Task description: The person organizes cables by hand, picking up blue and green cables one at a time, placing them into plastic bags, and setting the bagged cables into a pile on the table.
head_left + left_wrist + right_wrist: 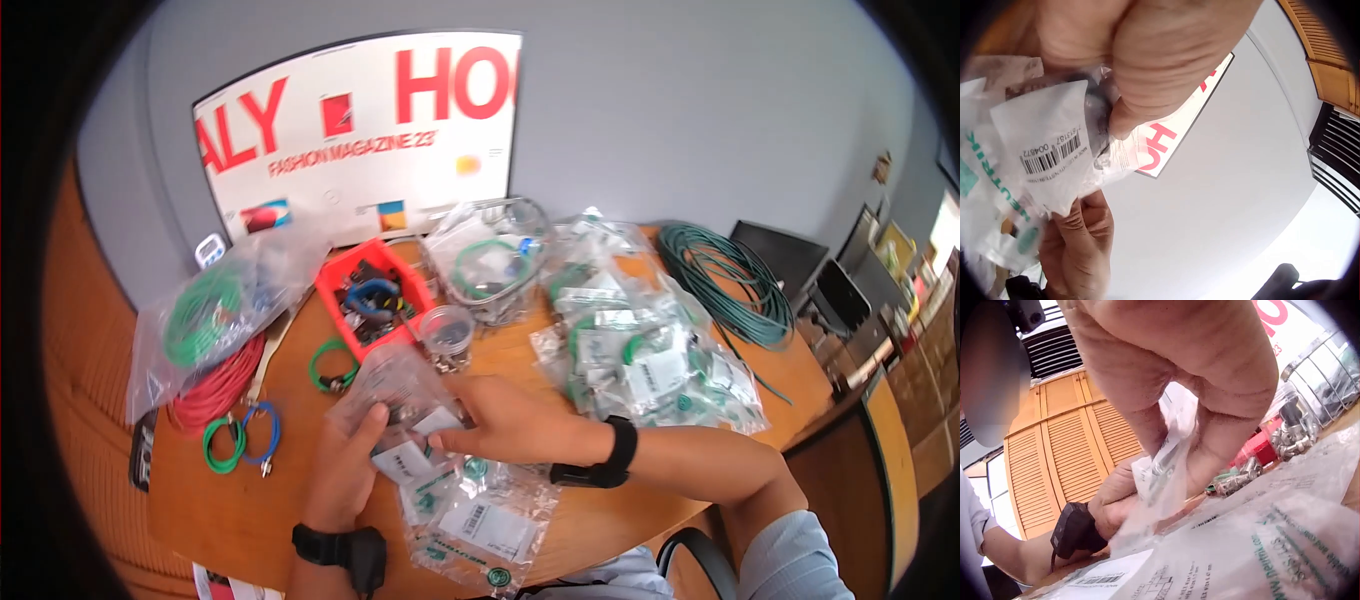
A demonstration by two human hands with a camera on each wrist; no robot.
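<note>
Both hands hold a clear plastic bag point(385, 385) over the front of the table. My left hand point(342, 468) grips its left side, thumb on top. On the other side my right hand point(505, 415) pinches the plastic and a white slip between thumb and fingers. A white barcode label point(1050, 150) shows through the bag in the left wrist view, with a dark item partly hidden behind the fingers. Below the hands lie more flat clear bags point(490, 525) with green print and white labels.
Ahead stand a red bin point(332, 305) of connectors, a clear cup point(447, 330) of metal parts and a wire basket point(500, 292). Bagged items point(655, 370) pile up at right, beside a dark green cable coil point(720, 285). Red cable point(222, 388) and small loops lie left.
</note>
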